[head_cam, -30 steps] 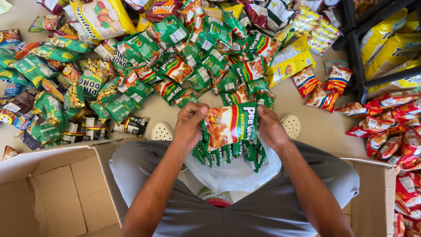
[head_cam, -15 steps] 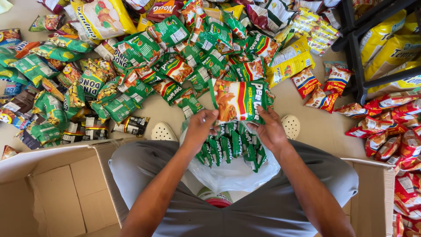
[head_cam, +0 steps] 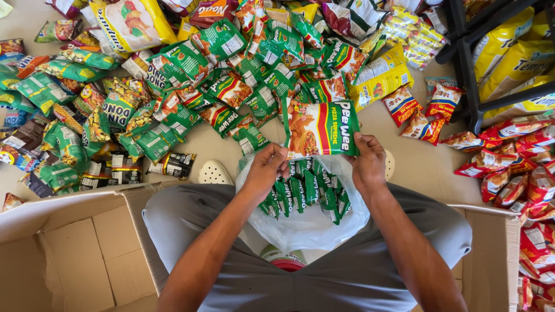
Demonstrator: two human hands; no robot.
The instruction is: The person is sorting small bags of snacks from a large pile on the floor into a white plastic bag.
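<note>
1. Now we hold a green snack packet (head_cam: 321, 128) up flat between both hands, above a clear plastic bag (head_cam: 306, 222) on our lap
2. Our left hand (head_cam: 267, 167) pinches the packet's lower left corner; our right hand (head_cam: 366, 162) pinches its lower right corner
3. Inside the bag lie more small green packets (head_cam: 303, 190)
4. Beyond our knees, a heap of snack packets (head_cam: 173, 86) covers the floor; an open cardboard box (head_cam: 69, 248) sits to our left
</note>
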